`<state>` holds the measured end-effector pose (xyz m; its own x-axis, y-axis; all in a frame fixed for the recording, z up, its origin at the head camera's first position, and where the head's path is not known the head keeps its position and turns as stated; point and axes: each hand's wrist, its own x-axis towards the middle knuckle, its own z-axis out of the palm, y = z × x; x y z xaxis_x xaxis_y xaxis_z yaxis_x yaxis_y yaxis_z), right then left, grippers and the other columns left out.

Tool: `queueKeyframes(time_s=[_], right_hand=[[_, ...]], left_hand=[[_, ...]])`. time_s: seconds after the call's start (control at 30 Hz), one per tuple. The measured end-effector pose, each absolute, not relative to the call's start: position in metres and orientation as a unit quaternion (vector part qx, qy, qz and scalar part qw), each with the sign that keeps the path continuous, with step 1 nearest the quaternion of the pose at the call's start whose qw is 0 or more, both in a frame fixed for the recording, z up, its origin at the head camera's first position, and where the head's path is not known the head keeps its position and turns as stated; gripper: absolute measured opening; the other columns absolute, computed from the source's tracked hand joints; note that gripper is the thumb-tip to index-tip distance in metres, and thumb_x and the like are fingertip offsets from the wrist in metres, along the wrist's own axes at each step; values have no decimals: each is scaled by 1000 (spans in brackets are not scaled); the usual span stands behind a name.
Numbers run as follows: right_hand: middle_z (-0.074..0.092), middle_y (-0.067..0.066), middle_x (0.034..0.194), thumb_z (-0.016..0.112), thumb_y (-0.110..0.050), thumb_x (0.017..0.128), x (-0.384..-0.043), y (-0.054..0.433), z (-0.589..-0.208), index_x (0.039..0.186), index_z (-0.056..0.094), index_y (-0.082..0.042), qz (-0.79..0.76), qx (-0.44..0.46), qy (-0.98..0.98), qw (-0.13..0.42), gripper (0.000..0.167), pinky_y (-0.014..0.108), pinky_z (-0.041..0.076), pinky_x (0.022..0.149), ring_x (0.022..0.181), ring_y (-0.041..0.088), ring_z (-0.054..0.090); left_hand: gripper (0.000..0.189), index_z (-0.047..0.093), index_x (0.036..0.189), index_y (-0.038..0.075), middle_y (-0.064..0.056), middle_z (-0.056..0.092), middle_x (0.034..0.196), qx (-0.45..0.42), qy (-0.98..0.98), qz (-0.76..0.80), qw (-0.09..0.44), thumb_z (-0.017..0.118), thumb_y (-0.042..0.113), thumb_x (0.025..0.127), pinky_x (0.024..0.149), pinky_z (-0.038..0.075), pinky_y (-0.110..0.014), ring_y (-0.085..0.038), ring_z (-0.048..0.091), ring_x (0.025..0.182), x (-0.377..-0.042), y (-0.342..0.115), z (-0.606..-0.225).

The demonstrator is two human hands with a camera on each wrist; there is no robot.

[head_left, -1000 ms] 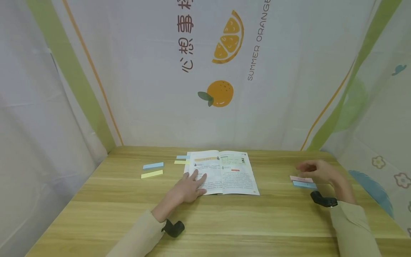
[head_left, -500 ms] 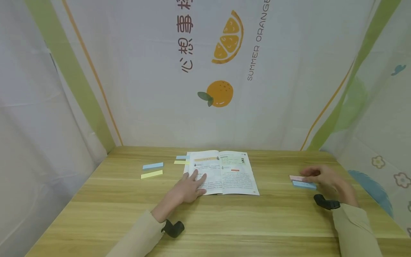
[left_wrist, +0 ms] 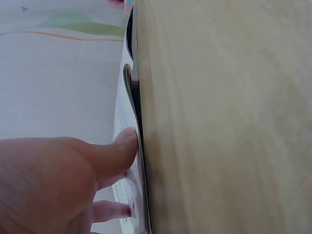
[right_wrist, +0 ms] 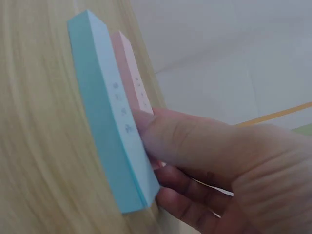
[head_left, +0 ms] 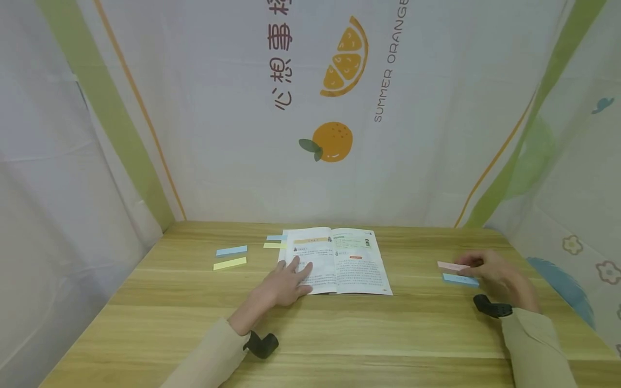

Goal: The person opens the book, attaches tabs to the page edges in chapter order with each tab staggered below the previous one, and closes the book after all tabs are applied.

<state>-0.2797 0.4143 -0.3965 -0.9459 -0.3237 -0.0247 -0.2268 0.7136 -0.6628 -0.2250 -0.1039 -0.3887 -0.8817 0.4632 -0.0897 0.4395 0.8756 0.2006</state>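
Observation:
An open book (head_left: 361,272) with printed pages lies towards the back of the table. My left hand (head_left: 285,284) rests on its left page, fingers spread, thumb near the bottom edge; the left wrist view shows the thumb (left_wrist: 127,141) on the paper. Far to the right, my right hand (head_left: 490,270) pinches the right end of a pink sticky note pad (head_left: 450,266) between thumb and fingers. Just in front of that pad lies a light blue sticky note pad (head_left: 460,279). In the right wrist view the blue pad (right_wrist: 105,117) partly covers the pink one (right_wrist: 127,68).
Left of the book lie a blue strip pad (head_left: 231,251) and a yellow strip pad (head_left: 230,263). A blue tab (head_left: 276,237) and a yellow tab (head_left: 274,245) stick out from the book's left edge. A white printed curtain (head_left: 233,178) hangs behind the wooden table (head_left: 339,339).
My right hand has come down onto the pink pad and taken hold of its end. A narrow gap now shows between the pink and blue pads. The left hand has stayed put.

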Motion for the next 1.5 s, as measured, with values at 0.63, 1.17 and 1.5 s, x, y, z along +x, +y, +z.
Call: queueKeyframes(time_s=[0.63,1.17,1.5], right_hand=[[70,4,93,70,-20,97,-285,400,-376,108,72,2,-295,-168,940,-38,25,26,49,68,80,7,59],[68,5,94,70,-24,97,-283,351,-336,111,70,1,-287,-205,934,-49,29,27,52,75,86,15,61],[69,1,95,74,-15,94,-274,301,-317,106,74,-4,-288,-273,914,-88,17,28,52,73,84,13,58]], left_hand=[[41,61,138,4,-29,52,138,258,953,149,-47,63,22,101,106,40,-56,-46,48,125,-239,-110,-389],[30,65,126,-2,-20,61,123,249,914,261,-185,61,13,101,94,51,-46,-36,57,113,-241,-104,-371],[37,60,134,1,-16,61,125,272,892,320,-169,62,20,102,91,53,-45,-31,61,110,-230,-96,-351]])
